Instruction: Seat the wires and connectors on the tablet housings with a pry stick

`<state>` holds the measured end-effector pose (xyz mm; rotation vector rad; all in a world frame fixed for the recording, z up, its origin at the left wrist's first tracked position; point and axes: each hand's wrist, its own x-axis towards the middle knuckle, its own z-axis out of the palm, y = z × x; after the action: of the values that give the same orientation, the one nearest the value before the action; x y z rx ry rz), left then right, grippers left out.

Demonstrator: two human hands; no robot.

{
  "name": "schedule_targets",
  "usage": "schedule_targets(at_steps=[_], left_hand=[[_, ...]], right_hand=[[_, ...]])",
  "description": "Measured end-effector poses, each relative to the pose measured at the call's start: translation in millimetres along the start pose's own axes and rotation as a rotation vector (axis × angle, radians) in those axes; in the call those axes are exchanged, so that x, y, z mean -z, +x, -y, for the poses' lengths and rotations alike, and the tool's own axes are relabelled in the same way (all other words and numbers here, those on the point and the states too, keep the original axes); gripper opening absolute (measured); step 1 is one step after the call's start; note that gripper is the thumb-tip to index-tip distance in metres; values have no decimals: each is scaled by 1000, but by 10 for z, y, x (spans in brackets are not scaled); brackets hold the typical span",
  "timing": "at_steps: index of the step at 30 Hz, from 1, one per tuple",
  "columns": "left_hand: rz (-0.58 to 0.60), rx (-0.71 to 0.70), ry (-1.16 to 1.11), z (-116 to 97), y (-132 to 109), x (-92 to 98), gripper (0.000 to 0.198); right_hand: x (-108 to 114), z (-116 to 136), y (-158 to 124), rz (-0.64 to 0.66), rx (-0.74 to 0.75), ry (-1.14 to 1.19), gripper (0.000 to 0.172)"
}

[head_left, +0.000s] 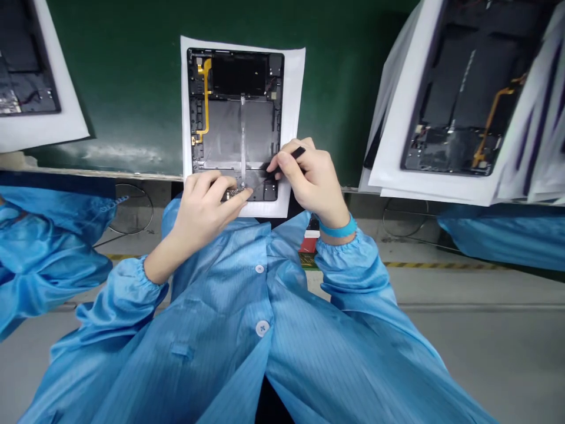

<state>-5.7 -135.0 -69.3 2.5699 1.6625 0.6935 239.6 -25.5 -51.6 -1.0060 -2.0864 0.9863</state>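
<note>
An opened tablet housing lies on a white sheet in front of me. Inside it are a black rectangular part, a yellow flex cable and a pale strip running down the middle. My left hand rests over the housing's near edge, its fingers and thumb closed around a small circuit board. In my right hand, fingers pinch a slim black tool. Its thin end slants down-left toward my left fingertips; whether it touches anything is too small to tell.
More opened tablet housings lie on white sheets, one at the left and one on a stack at the right. The green table ends just before me. A blue sleeve of another person shows at left.
</note>
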Motion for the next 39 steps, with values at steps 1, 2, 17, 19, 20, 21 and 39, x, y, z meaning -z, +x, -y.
schedule_targets(at_steps=[1, 2, 17, 19, 20, 21, 39], left_hand=[[16, -4, 5, 18, 4, 1, 21], [29, -9, 2, 34, 10, 1, 21], [134, 5, -191, 114, 227, -62, 26], [172, 63, -230, 85, 327, -81, 30], [180, 70, -238, 78, 370, -91, 32], [183, 63, -241, 77, 401, -101, 34], [204, -190, -265, 342, 499, -16, 20]], right_hand=[[4, 5, -23, -24, 2, 9, 60], [7, 10, -47, -47, 6, 18, 59], [56, -121, -101, 5, 97, -161, 55], [97, -99, -82, -14, 51, -171, 54], [103, -79, -72, -36, 33, -176, 54], [96, -56, -62, -64, 18, -175, 54], [-140, -136, -95, -61, 93, -24, 51]])
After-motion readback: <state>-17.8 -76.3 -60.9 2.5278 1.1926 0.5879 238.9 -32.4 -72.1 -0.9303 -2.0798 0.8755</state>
